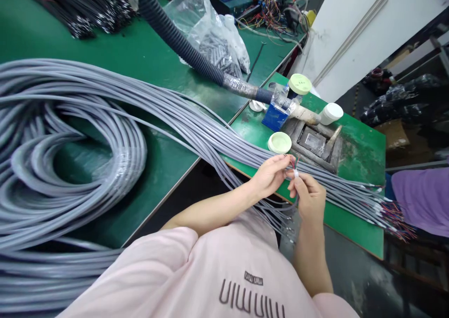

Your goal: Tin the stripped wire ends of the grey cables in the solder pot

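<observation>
Close together over the green board's near edge are my two hands. My left hand (pixel 272 175) is closed, its fingertips pinching thin coloured wires (pixel 293 162) at a cable end. Just to its right, my right hand (pixel 309 194) grips the grey cable below a white band (pixel 296 173). Behind and beneath them runs a thick bundle of grey cables (pixel 217 138), its stripped ends with red and blue wires (pixel 393 215) lying at the right. More loose cable ends (pixel 280 222) hang by my lap.
Large grey coils (pixel 122 168) lie left. A ribbed hose (pixel 182 37) reaches a blue box (pixel 275 117). Beyond my hands are a solder-like tray (pixel 314 141), a green lid (pixel 279 142) and white jar (pixel 331 113). A person's purple sleeve (pixel 423 198) shows right.
</observation>
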Demonstrator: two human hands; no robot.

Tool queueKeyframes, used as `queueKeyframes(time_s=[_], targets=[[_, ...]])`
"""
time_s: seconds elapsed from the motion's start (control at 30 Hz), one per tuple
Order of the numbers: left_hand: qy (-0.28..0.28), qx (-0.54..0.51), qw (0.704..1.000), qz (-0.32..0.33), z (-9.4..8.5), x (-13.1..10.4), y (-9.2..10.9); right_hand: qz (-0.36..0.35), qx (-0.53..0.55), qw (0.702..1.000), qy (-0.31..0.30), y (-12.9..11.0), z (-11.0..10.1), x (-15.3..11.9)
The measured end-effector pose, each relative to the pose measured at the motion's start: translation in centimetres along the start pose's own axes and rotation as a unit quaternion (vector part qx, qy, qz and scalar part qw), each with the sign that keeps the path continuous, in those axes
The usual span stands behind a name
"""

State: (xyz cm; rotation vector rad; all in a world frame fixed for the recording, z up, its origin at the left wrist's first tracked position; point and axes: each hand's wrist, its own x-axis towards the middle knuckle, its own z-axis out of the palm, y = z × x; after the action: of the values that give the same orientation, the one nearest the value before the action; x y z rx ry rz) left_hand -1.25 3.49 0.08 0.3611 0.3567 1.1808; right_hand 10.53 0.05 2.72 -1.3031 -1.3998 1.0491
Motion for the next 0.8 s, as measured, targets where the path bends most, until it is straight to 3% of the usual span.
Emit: queueKeyframes(time_s=[0.2, 0.3, 0.4, 0.5, 0.6, 0.8], targets=[[-0.076, -0.011, 0.992, -0.105, -0.6, -0.4, -0.8, 0.004, 0.030, 1.000, -0.003, 1.1, 0.3, -0.8], [-0.106, 0.026, 0.991, -0.078, -0.8, -0.9, -1.3, 0.022, 0.076, 0.997, -0.006, 1.4, -0.1, -0.4], [-0.076, 0.091, 0.992, -0.034, -1.0, -1.0, -1.4, 0.018, 0.008, 0.999, -0.029, 1.1, -1.0, -0.1], [-0.013, 0.142, 0.990, 0.018, -1.1, -0.8, -1.4, -0.052, -0.145, 0.988, 0.028, 0.2, -2.1, 0.2], [0.005, 0.174, 0.985, 0.021, -1.0, -0.8, -1.6, -0.133, -0.234, 0.958, 0.103, -1.0, -2.7, 0.6], [-0.030, 0.199, 0.979, 0.023, -0.6, -1.4, -2.0, -0.246, -0.348, 0.900, 0.092, -2.0, -1.4, 1.5]])
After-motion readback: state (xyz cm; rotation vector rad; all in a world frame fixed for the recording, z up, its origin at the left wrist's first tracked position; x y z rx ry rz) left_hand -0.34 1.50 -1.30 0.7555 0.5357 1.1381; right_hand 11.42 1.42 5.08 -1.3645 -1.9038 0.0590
